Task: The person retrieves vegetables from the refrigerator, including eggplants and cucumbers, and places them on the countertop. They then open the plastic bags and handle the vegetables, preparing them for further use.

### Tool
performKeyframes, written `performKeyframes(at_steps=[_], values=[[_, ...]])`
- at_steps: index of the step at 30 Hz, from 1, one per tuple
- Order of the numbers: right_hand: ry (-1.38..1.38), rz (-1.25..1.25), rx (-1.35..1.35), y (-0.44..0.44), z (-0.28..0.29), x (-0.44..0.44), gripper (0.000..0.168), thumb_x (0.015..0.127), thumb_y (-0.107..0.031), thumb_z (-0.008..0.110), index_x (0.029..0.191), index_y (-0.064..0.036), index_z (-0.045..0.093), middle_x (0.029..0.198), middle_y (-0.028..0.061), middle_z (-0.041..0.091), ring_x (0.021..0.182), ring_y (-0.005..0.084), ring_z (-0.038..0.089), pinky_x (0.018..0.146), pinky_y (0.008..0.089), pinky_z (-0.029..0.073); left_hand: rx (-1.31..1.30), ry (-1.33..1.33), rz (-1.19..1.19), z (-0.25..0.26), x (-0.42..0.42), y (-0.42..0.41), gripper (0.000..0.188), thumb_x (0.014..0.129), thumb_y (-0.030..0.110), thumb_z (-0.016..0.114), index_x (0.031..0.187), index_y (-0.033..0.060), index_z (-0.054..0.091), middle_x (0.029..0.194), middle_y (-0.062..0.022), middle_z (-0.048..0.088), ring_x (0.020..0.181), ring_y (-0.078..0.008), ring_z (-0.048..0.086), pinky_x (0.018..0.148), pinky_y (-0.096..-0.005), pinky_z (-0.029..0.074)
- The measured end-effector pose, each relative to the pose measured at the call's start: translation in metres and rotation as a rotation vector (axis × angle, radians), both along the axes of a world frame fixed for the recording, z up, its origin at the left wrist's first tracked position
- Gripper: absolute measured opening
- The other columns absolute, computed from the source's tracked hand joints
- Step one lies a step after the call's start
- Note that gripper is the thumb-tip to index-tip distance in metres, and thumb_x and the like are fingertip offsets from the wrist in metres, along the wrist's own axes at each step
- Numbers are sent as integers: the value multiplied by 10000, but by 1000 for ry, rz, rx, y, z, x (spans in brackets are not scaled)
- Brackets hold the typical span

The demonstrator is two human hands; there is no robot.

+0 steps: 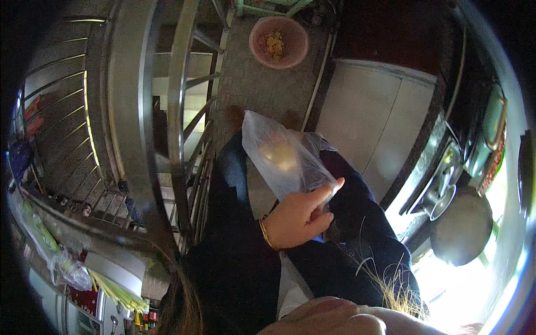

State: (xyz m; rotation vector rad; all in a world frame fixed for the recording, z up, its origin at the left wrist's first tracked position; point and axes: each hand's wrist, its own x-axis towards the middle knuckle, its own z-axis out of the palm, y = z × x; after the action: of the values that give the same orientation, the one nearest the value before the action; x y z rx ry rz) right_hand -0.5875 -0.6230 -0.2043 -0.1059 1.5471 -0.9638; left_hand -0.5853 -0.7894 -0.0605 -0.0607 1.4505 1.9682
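My left hand [298, 220], with a thin gold-coloured bracelet at its wrist, grips the gathered edge of a translucent plastic bag [268, 178] between thumb and fingers. The bag spreads out beyond the hand, over the floor between my dark-clothed legs or sleeves. Rounded yellowish items [280, 155] show blurred through the film; their kind cannot be told. A small skin-toned patch shows at the bag's far right side. It may be part of my right hand, which is otherwise hidden behind or within the plastic.
A pink basin [256, 46] holding yellow scraps stands on the tiled floor [234, 79] ahead. Metal rack rails [178, 104] rise at left, white cabinet doors [364, 109] at right. A round grey lid or board [460, 228] lies on the bright counter. Bagged green vegetables [50, 247] lie lower left.
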Motion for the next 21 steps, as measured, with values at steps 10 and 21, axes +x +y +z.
performKeyframes(at_steps=[10, 21], values=[[-18, -19, -59, -5, -150, -83, 526, 820, -418, 533, 1199, -54, 494, 1153, 177, 554, 1050, 332, 541, 825, 450, 463, -122, -68, 69, -131, -62, 4, 630, 825, 84, 579, 1397, 121, 319, 581, 0, 422, 520, -77, 404, 500, -241, 360], [-22, -51, -101, -2, -259, -122, 529, 826, -411, 524, 1208, -47, 481, 1154, 184, 548, 1042, 341, 542, 807, 465, 472, 165, -133, -103, -243, -103, -5, 675, 812, 67, 578, 1414, 117, 278, 636, -27, 480, 550, -128, 496, 534, -262, 417]])
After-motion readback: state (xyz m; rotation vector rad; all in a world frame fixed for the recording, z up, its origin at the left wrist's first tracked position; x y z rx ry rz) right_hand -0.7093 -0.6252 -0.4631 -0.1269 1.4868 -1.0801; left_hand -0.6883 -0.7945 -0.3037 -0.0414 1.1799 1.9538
